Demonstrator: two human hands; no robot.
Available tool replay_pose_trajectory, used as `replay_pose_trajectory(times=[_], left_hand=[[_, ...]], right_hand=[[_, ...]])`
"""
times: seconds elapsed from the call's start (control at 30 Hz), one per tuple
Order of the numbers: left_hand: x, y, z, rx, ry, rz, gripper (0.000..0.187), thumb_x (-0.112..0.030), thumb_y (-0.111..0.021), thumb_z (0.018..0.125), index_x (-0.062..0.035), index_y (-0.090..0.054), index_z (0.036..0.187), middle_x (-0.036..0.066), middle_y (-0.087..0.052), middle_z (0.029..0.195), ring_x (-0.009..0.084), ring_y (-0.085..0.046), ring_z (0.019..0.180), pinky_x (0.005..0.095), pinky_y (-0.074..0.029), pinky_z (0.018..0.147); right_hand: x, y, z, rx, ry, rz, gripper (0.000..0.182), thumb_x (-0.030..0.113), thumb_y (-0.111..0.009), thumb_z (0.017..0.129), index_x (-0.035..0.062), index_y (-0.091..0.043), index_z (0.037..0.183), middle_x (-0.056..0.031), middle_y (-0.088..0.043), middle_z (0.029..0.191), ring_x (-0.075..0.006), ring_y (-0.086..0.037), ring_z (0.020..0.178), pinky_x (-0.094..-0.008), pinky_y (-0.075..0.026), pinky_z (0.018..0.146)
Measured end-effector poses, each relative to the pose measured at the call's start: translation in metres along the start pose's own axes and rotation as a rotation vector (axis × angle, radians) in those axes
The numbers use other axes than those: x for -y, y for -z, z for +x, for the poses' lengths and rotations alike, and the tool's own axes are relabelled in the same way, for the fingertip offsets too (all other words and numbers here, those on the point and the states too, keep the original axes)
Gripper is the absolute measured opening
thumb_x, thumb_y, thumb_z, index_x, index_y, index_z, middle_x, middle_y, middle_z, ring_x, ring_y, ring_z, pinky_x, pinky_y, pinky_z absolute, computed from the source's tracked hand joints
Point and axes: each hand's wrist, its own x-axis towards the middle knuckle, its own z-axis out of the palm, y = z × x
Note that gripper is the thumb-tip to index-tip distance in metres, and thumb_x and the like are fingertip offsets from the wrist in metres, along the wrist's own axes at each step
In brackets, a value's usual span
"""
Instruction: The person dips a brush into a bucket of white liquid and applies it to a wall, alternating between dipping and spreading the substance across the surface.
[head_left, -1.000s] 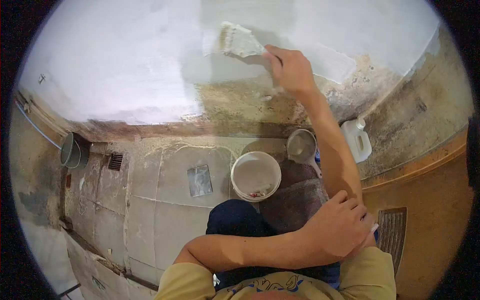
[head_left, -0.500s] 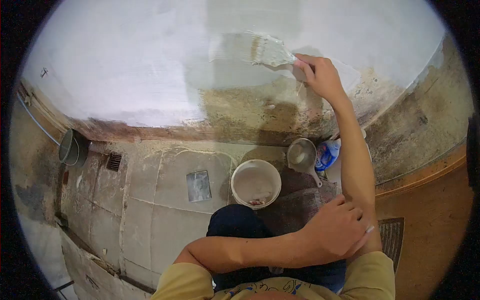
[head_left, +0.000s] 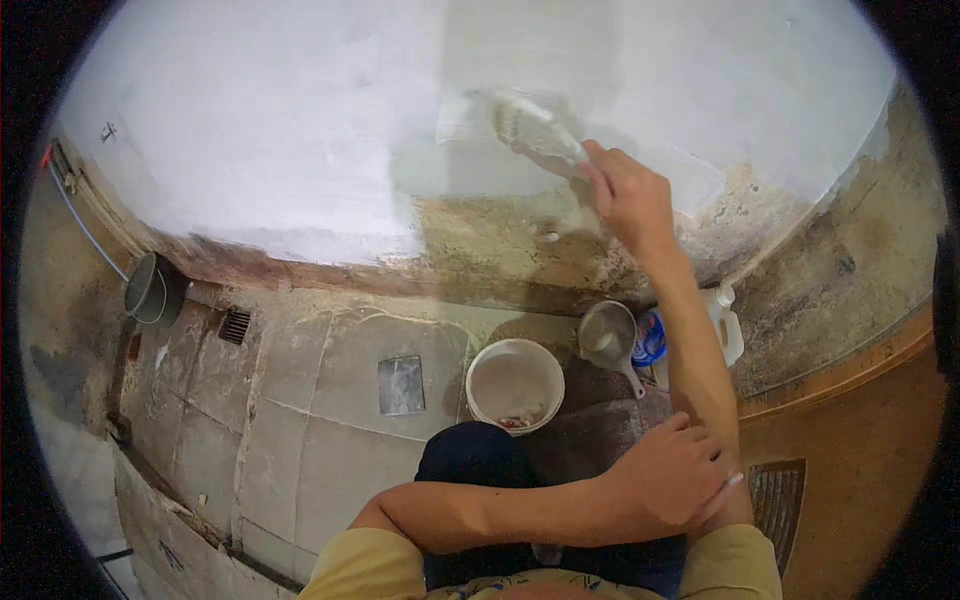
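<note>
right hand grips paintbrush | bristles white-coated, pressed to wall

**Around the tiled floor**

A white bucket stands on grey floor tiles. Beside it sit a metal scoop, a blue bottle and a white jug. A grey pail stands far left, near a floor drain.
</note>
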Motion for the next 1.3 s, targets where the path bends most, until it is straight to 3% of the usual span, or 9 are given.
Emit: replay_pose_trajectory(times=[0.23,0.33,0.53,0.6,0.7,0.8,0.9,1.13,1.3], left_hand=[[0.028,0.043,0.009,-0.128,0.185,-0.021,0.019,-0.022,-0.065,0.087,-0.0049,-0.067,0.079,0.013,-0.065,0.074,0.0292,-0.065,0.071,0.0379,-0.048,0.067],[0.043,0.055,0.013,-0.131,0.521,0.012,0.025,-0.024,-0.066,0.086,-0.0018,-0.068,0.075,0.016,-0.065,0.068,0.0324,-0.066,0.067,0.0409,-0.049,0.063],[0.095,0.059,0.010,-0.312,0.676,0.103,0.028,-0.025,-0.064,0.087,0.0023,-0.069,0.088,0.023,-0.066,0.073,0.0363,-0.066,0.066,0.0416,-0.052,0.064],[0.105,0.060,0.010,-0.432,0.648,-0.074,0.034,-0.027,-0.061,0.090,0.0030,-0.066,0.105,0.019,-0.070,0.093,0.0285,-0.069,0.082,0.0385,-0.053,0.070],[0.111,0.068,0.018,-0.515,0.692,-0.701,0.042,-0.033,-0.058,0.094,0.0011,-0.060,0.119,0.009,-0.064,0.116,0.0199,-0.062,0.102,0.0340,-0.051,0.079],[0.114,0.067,0.021,-0.640,0.548,-0.706,0.041,-0.035,-0.052,0.100,-0.0019,-0.056,0.124,0.004,-0.058,0.123,0.0152,-0.056,0.109,0.0291,-0.048,0.085],[0.145,0.057,0.012,-0.743,0.587,-1.006,0.035,-0.030,-0.046,0.104,-0.0012,-0.059,0.119,0.003,-0.063,0.109,0.0100,-0.058,0.097,0.0235,-0.048,0.077],[0.140,0.070,0.011,-0.614,0.618,-0.966,0.030,-0.027,-0.046,0.104,-0.0025,-0.058,0.117,0.004,-0.063,0.107,0.0116,-0.059,0.096,0.0268,-0.049,0.083],[0.179,0.069,-0.011,-0.648,0.753,-0.694,0.025,-0.023,-0.046,0.104,-0.0021,-0.061,0.104,0.002,-0.061,0.089,0.0105,-0.056,0.078,0.0276,-0.047,0.070]], right_hand=[[0.016,0.010,-0.020,-0.102,0.405,-0.327,0.047,0.007,-0.062,0.078,0.0110,-0.063,0.125,-0.0054,-0.062,0.095,-0.0203,-0.058,0.072,-0.0318,-0.048,0.062],[0.007,0.023,-0.025,-0.104,0.422,-0.316,0.054,0.006,-0.060,0.076,0.0093,-0.059,0.130,-0.0058,-0.060,0.098,-0.0181,-0.056,0.074,-0.0313,-0.046,0.063],[0.001,0.044,-0.024,-0.166,0.466,-0.289,0.052,0.006,-0.060,0.076,0.0027,-0.057,0.128,-0.0086,-0.061,0.098,-0.0199,-0.056,0.073,-0.0323,-0.046,0.063],[0.002,0.048,-0.027,-0.181,0.457,-0.254,0.052,0.005,-0.060,0.076,0.0016,-0.057,0.128,-0.0090,-0.061,0.097,-0.0206,-0.056,0.074,-0.0330,-0.046,0.063],[0.006,0.049,-0.034,-0.119,0.415,-0.133,0.051,0.004,-0.062,0.077,0.0015,-0.056,0.128,-0.0100,-0.061,0.096,-0.0251,-0.058,0.077,-0.0365,-0.047,0.065],[0.036,0.036,-0.049,-0.108,0.274,0.031,0.048,0.004,-0.061,0.081,0.0011,-0.055,0.129,-0.0133,-0.059,0.100,-0.0314,-0.058,0.083,-0.0399,-0.048,0.071],[0.058,0.025,-0.063,-0.112,-0.036,0.351,0.043,0.005,-0.059,0.086,0.0006,-0.054,0.129,-0.0166,-0.056,0.104,-0.0358,-0.057,0.090,-0.0408,-0.048,0.077],[0.068,0.007,-0.090,-0.170,-0.187,0.402,0.042,0.000,-0.055,0.087,0.0013,-0.055,0.129,-0.0185,-0.049,0.117,-0.0348,-0.049,0.103,-0.0422,-0.040,0.092],[0.072,-0.006,-0.117,-0.049,-0.246,0.507,0.049,0.003,-0.054,0.089,0.0014,-0.048,0.137,-0.0227,-0.044,0.120,-0.0373,-0.041,0.111,-0.0434,-0.034,0.097]])
